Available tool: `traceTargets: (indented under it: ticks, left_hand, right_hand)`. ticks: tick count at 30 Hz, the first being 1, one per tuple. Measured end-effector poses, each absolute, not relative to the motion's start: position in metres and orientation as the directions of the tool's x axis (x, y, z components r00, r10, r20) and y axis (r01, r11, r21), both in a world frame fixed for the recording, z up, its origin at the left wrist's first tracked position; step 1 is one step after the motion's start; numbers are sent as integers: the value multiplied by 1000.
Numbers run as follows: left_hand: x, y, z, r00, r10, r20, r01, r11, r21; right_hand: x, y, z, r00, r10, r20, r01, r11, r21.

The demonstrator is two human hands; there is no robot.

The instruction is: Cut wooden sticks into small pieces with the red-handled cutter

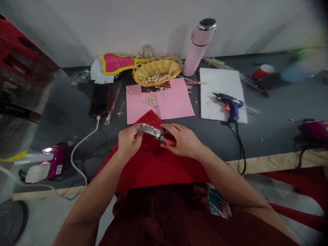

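Note:
My right hand [183, 138] is closed around the red handles of pruning shears [153, 131], whose metal blades point left. At the blade tips, my left hand [130, 140] pinches a small pale piece [144, 125], mostly hidden by the fingers. Both hands are above a red cloth [159, 167] that spreads over the table edge toward my body. Just beyond the cloth's far corner, a pile of small pale pieces [150, 101] lies on a pink sheet [176, 99]. Behind it, a yellow wicker basket [156, 65] holds more pale pieces.
To the right, a blue glue gun [232, 106] rests on a white board [212, 78]. A pink flask [198, 48] stands near the wall. On the left are a phone [99, 100] with a white cable and a purple power strip [57, 162].

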State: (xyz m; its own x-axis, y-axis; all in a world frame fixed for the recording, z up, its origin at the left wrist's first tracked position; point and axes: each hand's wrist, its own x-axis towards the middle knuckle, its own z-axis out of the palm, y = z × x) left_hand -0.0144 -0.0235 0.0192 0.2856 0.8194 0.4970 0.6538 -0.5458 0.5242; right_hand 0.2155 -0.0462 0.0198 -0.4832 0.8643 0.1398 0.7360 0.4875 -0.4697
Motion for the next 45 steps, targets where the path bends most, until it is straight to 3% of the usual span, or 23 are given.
traceTargets:
  ticks: [19,25,32,38,45]
  left_hand:
    - [-12,-26,25,285,814,506,633,-556,539]
    - [-12,-25,24,261,822,507,624,-544,561]
    - [-12,-23,20,237,823,516,628,-535,565]
    - [-11,-23,19,238,848,474,629,-506,590]
    - [-13,-23,17,263,838,479,605,-530,595]
  right_hand:
    - [211,-55,26,-449,890,76,752,423,-506]
    - [210,-51,22,-460,873,163,693,468,-549]
    - [212,-49,16,-361,914,187,682,395,-616]
    - [215,-45,17,-500,817,289,615,569,-546]
    - [217,-45,16,-556,777,297,649,628,-430]
